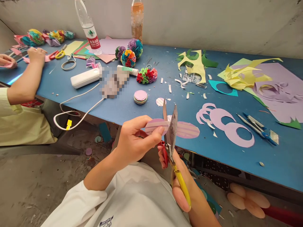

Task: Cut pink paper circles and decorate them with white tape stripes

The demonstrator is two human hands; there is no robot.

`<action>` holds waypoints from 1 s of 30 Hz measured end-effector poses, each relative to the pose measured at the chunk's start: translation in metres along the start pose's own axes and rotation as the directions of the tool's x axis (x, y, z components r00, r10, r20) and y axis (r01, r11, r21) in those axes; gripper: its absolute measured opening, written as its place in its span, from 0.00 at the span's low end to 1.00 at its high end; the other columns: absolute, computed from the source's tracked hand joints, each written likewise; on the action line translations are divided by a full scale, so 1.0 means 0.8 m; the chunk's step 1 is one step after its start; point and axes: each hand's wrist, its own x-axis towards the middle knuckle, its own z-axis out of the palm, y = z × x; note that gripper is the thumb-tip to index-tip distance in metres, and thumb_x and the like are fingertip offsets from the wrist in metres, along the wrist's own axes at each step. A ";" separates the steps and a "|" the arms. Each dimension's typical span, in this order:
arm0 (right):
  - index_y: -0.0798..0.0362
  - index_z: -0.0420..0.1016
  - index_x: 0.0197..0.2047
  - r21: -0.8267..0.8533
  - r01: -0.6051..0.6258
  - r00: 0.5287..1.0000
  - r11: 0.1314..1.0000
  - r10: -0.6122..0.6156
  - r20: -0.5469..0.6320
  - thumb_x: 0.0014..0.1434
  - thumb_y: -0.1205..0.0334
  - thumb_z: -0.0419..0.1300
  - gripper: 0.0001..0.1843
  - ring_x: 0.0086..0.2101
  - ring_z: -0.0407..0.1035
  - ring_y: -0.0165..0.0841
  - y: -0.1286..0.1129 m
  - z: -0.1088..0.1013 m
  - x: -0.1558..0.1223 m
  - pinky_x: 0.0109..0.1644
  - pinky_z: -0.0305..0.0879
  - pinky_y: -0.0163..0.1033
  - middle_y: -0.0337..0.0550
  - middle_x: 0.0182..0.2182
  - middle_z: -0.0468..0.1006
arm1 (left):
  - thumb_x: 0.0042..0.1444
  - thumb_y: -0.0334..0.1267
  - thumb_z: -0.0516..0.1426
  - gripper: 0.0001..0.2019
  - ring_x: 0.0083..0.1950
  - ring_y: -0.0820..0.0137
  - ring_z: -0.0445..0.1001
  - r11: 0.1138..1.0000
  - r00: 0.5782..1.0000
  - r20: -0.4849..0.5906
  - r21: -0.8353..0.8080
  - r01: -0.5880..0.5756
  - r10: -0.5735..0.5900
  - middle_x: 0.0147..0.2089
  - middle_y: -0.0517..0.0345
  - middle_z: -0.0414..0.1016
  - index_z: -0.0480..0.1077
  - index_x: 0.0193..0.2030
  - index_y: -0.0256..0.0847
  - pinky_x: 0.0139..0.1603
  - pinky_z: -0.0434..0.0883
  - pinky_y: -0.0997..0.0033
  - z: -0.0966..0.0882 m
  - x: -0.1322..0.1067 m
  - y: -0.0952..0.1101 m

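My left hand (136, 140) pinches a pale purple paper disc (155, 126) between thumb and fingers, just off the front edge of the blue table (123, 107). My right hand (183, 186) grips scissors (170, 132) with red and yellow handles. Their blades stand apart, pointing up, around the disc's right edge. A second purple disc (188, 130) lies on the table right behind the blades. A small stack of cut purple discs (140, 96) sits further back.
Purple paper with round holes (227, 124) and blue tweezers (257, 128) lie to the right. Folded paper flower balls (129, 53), two bottles (90, 30), a white power bank (85, 78) with cable and scraps fill the back. Another person's arm (26, 78) works at the left.
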 end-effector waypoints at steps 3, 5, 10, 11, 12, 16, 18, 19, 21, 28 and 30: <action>0.53 0.59 0.55 -0.009 0.005 1.000 1.000 -0.005 0.013 0.33 0.14 0.47 0.59 0.29 0.55 0.31 -0.001 0.001 0.000 0.29 0.62 0.38 0.41 0.33 0.63 | 0.56 0.34 0.60 0.07 0.22 0.80 0.62 1.000 1.000 -0.014 0.014 0.000 0.000 0.23 0.65 0.61 0.70 0.27 0.37 0.17 0.63 0.85 -0.001 -0.001 0.002; 0.53 0.59 0.55 -0.002 0.013 1.000 1.000 -0.013 0.024 0.33 0.14 0.45 0.59 0.28 0.54 0.30 -0.002 0.003 0.001 0.29 0.61 0.38 0.40 0.33 0.63 | 0.56 0.35 0.60 0.08 0.22 0.80 0.62 1.000 1.000 -0.023 0.008 0.007 -0.007 0.23 0.65 0.61 0.70 0.27 0.37 0.17 0.63 0.84 -0.001 -0.002 0.003; 0.52 0.59 0.55 0.018 0.018 0.998 1.000 -0.019 0.053 0.34 0.13 0.41 0.60 0.28 0.55 0.31 -0.009 0.004 0.003 0.30 0.62 0.38 0.41 0.34 0.63 | 0.57 0.36 0.60 0.09 0.23 0.80 0.62 1.000 0.999 -0.038 0.010 0.022 -0.022 0.23 0.65 0.61 0.70 0.27 0.37 0.18 0.64 0.84 -0.002 -0.003 0.003; 0.52 0.60 0.56 0.019 0.013 0.998 1.000 -0.014 0.059 0.34 0.12 0.40 0.60 0.29 0.55 0.31 -0.010 0.003 0.003 0.30 0.62 0.38 0.42 0.34 0.63 | 0.57 0.37 0.60 0.09 0.23 0.80 0.62 1.000 0.999 -0.040 0.017 0.025 -0.025 0.23 0.64 0.61 0.70 0.27 0.37 0.18 0.64 0.84 -0.002 -0.002 0.003; 0.52 0.60 0.56 0.023 0.008 0.998 1.000 -0.010 0.067 0.34 0.12 0.40 0.60 0.29 0.56 0.31 -0.011 0.002 0.002 0.30 0.62 0.38 0.42 0.35 0.63 | 0.57 0.37 0.60 0.09 0.24 0.79 0.62 0.999 0.999 -0.042 0.023 0.026 -0.025 0.24 0.64 0.61 0.70 0.27 0.37 0.18 0.64 0.84 -0.003 -0.002 0.002; 0.51 0.59 0.59 0.108 -0.022 0.991 0.994 0.008 0.130 0.30 0.12 0.41 0.64 0.31 0.60 0.34 -0.010 0.002 -0.002 0.34 0.66 0.40 0.45 0.37 0.66 | 0.57 0.39 0.60 0.10 0.26 0.78 0.62 0.999 0.999 -0.038 0.032 0.023 -0.021 0.24 0.63 0.62 0.70 0.28 0.37 0.20 0.65 0.84 -0.003 -0.001 -0.001; 0.51 0.58 0.61 0.161 -0.048 0.985 0.986 0.020 0.169 0.28 0.12 0.41 0.67 0.34 0.63 0.36 -0.009 0.002 -0.004 0.36 0.67 0.41 0.46 0.39 0.66 | 0.58 0.39 0.59 0.09 0.26 0.79 0.62 0.999 1.000 -0.026 0.030 0.017 -0.016 0.25 0.63 0.62 0.71 0.29 0.37 0.20 0.65 0.84 -0.002 -0.002 -0.004; 0.51 0.58 0.62 0.176 -0.060 0.983 0.983 0.028 0.181 0.27 0.12 0.41 0.68 0.34 0.63 0.37 -0.009 0.003 -0.004 0.36 0.68 0.42 0.47 0.40 0.67 | 0.58 0.39 0.59 0.09 0.26 0.79 0.62 1.000 1.000 -0.018 0.027 0.011 -0.010 0.25 0.63 0.62 0.71 0.29 0.37 0.20 0.65 0.84 -0.002 -0.002 -0.005; 0.51 0.59 0.62 0.177 -0.083 0.981 0.981 0.049 0.187 0.28 0.12 0.41 0.67 0.34 0.64 0.37 -0.009 0.003 -0.005 0.37 0.68 0.43 0.47 0.40 0.67 | 0.59 0.39 0.59 0.09 0.26 0.79 0.62 1.000 1.000 -0.008 0.022 -0.005 0.005 0.26 0.62 0.63 0.72 0.30 0.37 0.20 0.66 0.84 -0.002 -0.003 -0.006; 0.50 0.59 0.62 0.164 -0.044 0.991 0.985 0.022 0.134 0.27 0.12 0.42 0.67 0.32 0.63 0.36 0.011 0.005 -0.012 0.35 0.68 0.42 0.46 0.38 0.68 | 0.59 0.39 0.59 0.07 0.26 0.79 0.64 0.999 0.999 -0.036 0.029 -0.039 0.040 0.28 0.61 0.66 0.75 0.35 0.39 0.18 0.69 0.87 -0.005 -0.004 -0.004; 0.50 0.60 0.61 0.154 -0.031 0.993 0.988 0.013 0.120 0.26 0.12 0.42 0.68 0.32 0.63 0.36 0.015 0.006 -0.015 0.36 0.68 0.42 0.46 0.38 0.68 | 0.59 0.39 0.60 0.06 0.25 0.80 0.64 0.999 0.998 -0.049 0.020 -0.033 0.034 0.27 0.62 0.66 0.76 0.35 0.39 0.17 0.68 0.87 -0.006 -0.004 -0.003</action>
